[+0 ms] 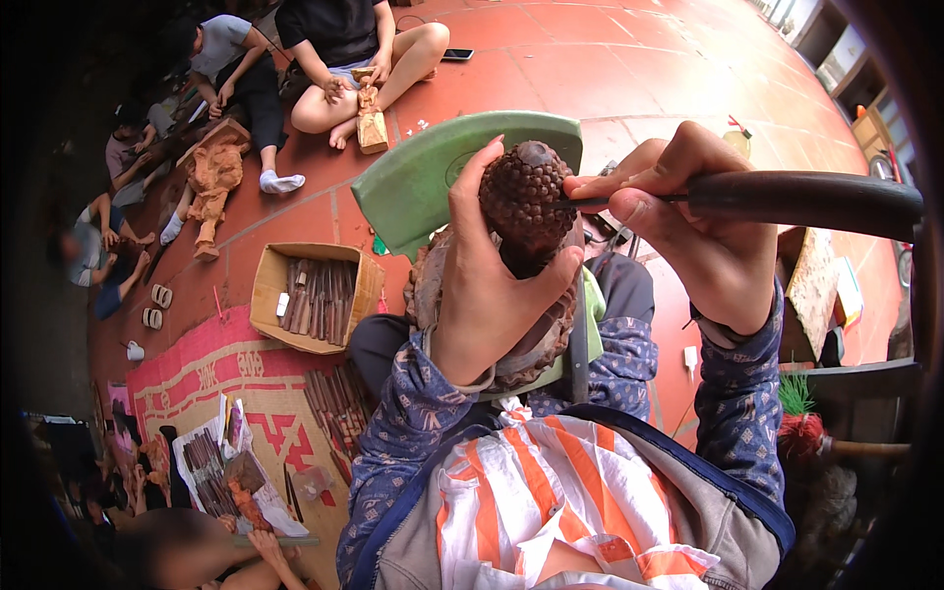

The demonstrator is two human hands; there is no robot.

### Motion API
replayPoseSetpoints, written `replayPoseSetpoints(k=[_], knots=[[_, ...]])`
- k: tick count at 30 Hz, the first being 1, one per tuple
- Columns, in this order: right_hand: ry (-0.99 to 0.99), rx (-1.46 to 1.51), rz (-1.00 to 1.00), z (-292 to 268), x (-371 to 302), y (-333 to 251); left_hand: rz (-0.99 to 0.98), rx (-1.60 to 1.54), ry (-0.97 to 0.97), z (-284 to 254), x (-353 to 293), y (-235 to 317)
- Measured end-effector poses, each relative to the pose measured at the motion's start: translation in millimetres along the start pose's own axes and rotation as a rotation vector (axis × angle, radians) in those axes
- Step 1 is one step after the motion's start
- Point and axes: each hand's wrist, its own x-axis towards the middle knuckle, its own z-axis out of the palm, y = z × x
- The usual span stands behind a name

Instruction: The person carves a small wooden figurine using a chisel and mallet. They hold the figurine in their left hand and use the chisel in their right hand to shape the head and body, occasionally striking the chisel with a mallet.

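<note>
A dark brown wooden statue (523,211) stands between my knees, its head covered in small round knobs. My left hand (492,310) is closed around the back of that head, thumb on the right side and fingers up the left. In my right hand (723,246) is a carving chisel (801,200) with a long dark handle. Its thin metal shaft points left, and the tip meets the knobs on the right side of the head. My right fingertips rest close to the tip. The statue's lower body is partly hidden under my left hand and forearm.
A green plastic chair (413,187) stands behind the statue. To the left are a cardboard box (369,295) of chisels, more chisels (337,408) on a patterned mat (246,364), and several people seated with carvings. A brush with red and green bristles (801,433) lies right.
</note>
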Motion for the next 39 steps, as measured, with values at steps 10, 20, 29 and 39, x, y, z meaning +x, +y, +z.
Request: replayPoseSetpoints(k=[10, 20, 29, 39], knots=[[0.350, 0.217, -0.126, 30, -18, 25, 0.032, -0.050, 0.024, 4, 1, 2], [0.614, 0.189, -0.318, 72, -28, 41, 0.008, -0.054, 0.024, 5, -1, 4], [0.437, 0.368, -0.450, 63, -33, 62, -0.017, -0.015, 0.041, 3, -2, 3], [0.579, 0.108, -0.465, 74, -30, 50, -0.019, -0.027, 0.044, 3, -3, 3]])
